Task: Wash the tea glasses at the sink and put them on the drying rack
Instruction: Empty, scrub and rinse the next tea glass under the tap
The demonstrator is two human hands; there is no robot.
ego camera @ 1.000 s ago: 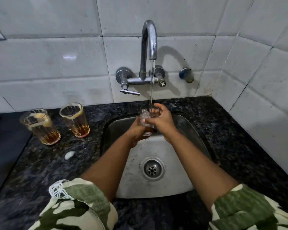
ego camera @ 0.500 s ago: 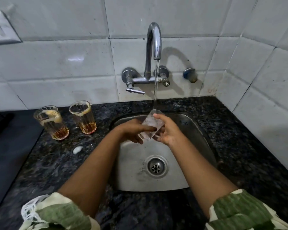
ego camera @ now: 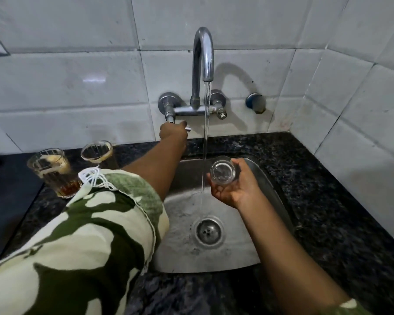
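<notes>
My right hand (ego camera: 233, 189) holds a clear, rinsed tea glass (ego camera: 223, 173) over the steel sink (ego camera: 266, 178), just right of the running water stream (ego camera: 205, 142). My left hand (ego camera: 172, 133) reaches up to the wall and is closed on the tap lever (ego camera: 187, 129) below the chrome tap (ego camera: 202, 64). Two used tea glasses stand on the dark counter at the left: one (ego camera: 53, 171) with brown tea at its bottom, partly hidden by my sleeve, and another (ego camera: 97, 152) behind it. No drying rack is in view.
White tiled walls close in behind and on the right. Black granite counter (ego camera: 327, 201) surrounds the sink. The drain (ego camera: 208, 231) sits in the basin's middle. A dark surface (ego camera: 7, 201) lies at the far left. A wall stub (ego camera: 255, 103) sticks out right of the tap.
My left hand let go of the glass and rose to the tap lever. My right hand carried the glass out of the stream, to its right. The camera leaned closer.
</notes>
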